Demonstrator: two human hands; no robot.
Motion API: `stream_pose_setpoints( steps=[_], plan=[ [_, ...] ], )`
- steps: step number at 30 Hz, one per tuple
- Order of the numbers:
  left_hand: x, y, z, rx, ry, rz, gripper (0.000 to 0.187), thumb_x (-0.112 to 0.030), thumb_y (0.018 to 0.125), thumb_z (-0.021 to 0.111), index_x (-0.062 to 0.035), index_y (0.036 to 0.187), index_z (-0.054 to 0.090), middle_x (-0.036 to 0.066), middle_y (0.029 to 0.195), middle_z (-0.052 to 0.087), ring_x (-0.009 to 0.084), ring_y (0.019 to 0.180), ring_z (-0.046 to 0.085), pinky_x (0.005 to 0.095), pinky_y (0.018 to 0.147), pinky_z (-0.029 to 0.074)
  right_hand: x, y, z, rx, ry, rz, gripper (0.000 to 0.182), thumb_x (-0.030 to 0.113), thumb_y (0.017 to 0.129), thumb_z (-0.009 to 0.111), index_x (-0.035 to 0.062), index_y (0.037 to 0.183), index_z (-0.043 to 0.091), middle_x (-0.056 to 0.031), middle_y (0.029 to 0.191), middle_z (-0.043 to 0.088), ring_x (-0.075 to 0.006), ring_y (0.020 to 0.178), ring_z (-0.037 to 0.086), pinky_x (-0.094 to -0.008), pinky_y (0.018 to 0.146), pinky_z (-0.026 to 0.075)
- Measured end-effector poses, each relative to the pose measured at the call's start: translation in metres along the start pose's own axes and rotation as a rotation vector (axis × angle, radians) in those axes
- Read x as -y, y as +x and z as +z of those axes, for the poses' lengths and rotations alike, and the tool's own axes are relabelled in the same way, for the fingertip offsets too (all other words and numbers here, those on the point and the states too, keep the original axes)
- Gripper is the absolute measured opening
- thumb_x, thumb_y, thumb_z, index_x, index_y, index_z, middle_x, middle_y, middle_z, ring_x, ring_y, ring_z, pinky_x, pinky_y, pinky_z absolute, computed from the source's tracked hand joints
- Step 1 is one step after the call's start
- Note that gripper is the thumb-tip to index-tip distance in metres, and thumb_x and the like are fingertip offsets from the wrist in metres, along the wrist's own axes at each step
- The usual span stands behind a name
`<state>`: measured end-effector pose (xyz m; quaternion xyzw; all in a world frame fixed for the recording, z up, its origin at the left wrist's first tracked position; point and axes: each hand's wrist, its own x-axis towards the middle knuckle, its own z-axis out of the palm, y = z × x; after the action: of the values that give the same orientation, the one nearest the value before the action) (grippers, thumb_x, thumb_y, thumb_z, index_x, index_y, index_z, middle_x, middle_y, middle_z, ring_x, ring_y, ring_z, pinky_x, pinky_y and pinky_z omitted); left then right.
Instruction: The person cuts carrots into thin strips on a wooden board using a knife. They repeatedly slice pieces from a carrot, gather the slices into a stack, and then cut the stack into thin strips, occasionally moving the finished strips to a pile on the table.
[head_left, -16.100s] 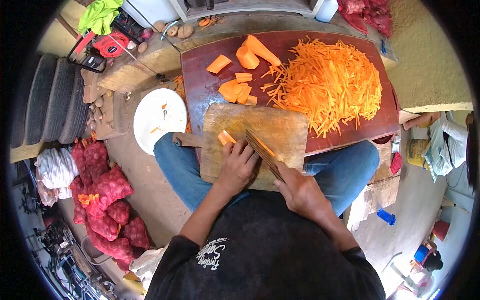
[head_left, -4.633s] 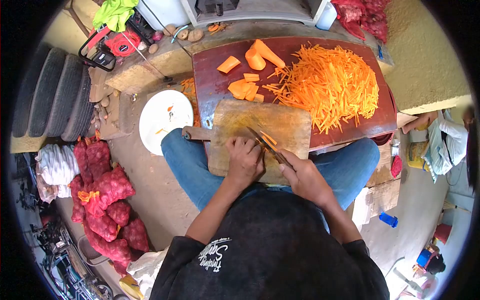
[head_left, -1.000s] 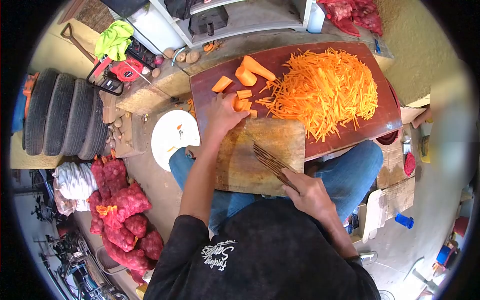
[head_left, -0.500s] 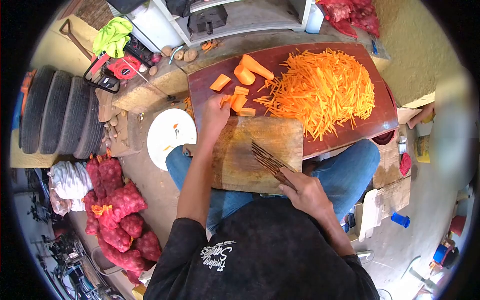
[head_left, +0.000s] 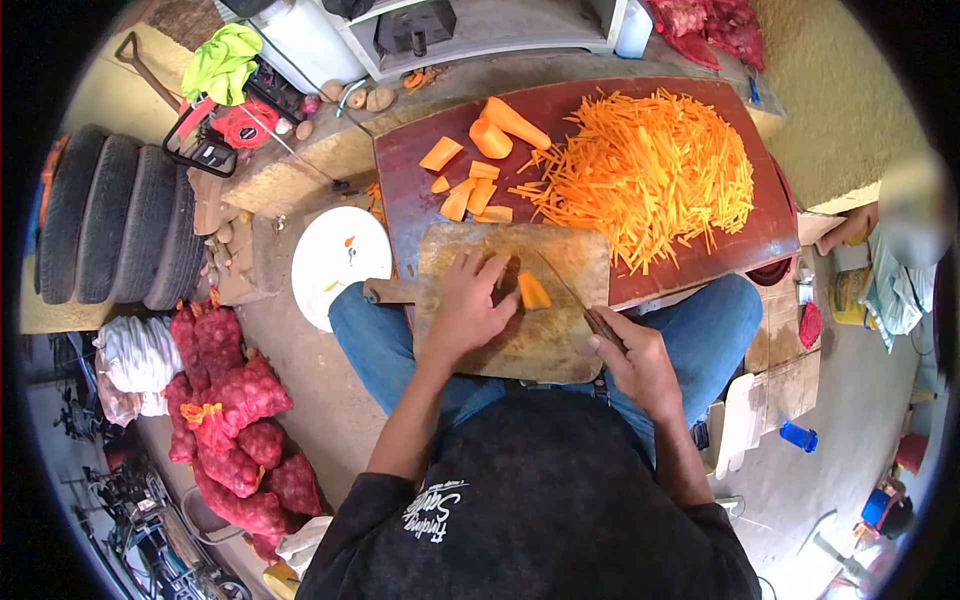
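A worn wooden cutting board [head_left: 460, 240] rests across my lap. On it lies a carrot piece [head_left: 534, 291], just right of my left hand [head_left: 478, 305], whose fingers are spread over the board with nothing in them. My right hand [head_left: 632, 355] is closed round the handle of a knife [head_left: 572, 292], its blade pointing up and left beside the carrot piece. Beyond the board, a dark red table [head_left: 405, 165] bears a large heap of carrot sticks [head_left: 660, 170] on the right and several bigger carrot chunks [head_left: 490, 138] on the left.
A round white lid or plate [head_left: 335, 265] lies on the floor left of my knee. Red net bags [head_left: 240, 400] of produce and stacked tyres [head_left: 115, 225] stand farther left. A grey shelf [head_left: 510, 40] is behind the table. A blue object [head_left: 798, 437] lies at the right.
My left hand has moved from the carrot chunks on the table down to the board, where a carrot piece now lies. My right hand and the knife have shifted slightly right.
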<state>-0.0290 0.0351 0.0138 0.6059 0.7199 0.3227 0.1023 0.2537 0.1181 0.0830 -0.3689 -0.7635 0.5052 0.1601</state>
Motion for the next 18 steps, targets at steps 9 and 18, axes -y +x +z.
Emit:
stream_pose_setpoints(
  steps=[9, 18],
  plan=[
    [-0.007, -0.016, 0.01, 0.061, 0.062, 0.256, 0.035, -0.014, 0.084, 0.083, -0.0047, 0.118, 0.078, 0.017, 0.115, 0.065, 0.0397, 0.107, 0.062, 0.0499, 0.09, 0.053, 0.003, 0.018, 0.015, 0.099, -0.048, -0.08, 0.039, 0.012, 0.108, 0.072, -0.0062, 0.142, 0.067, -0.0303, 0.118, 0.077, -0.0451, 0.108, 0.079, -0.0436, 0.093, 0.061],
    [-0.028, -0.033, 0.014, 0.038, 0.093, 0.207, 0.03, -0.009, 0.089, 0.082, -0.0031, 0.117, 0.078, 0.016, 0.112, 0.063, 0.0362, 0.103, 0.06, 0.0488, 0.088, 0.05, 0.01, 0.007, 0.014, 0.176, -0.17, -0.125, 0.041, 0.015, 0.109, 0.071, -0.0062, 0.144, 0.066, -0.0333, 0.117, 0.076, -0.0524, 0.108, 0.074, -0.0511, 0.09, 0.06]
  ],
)
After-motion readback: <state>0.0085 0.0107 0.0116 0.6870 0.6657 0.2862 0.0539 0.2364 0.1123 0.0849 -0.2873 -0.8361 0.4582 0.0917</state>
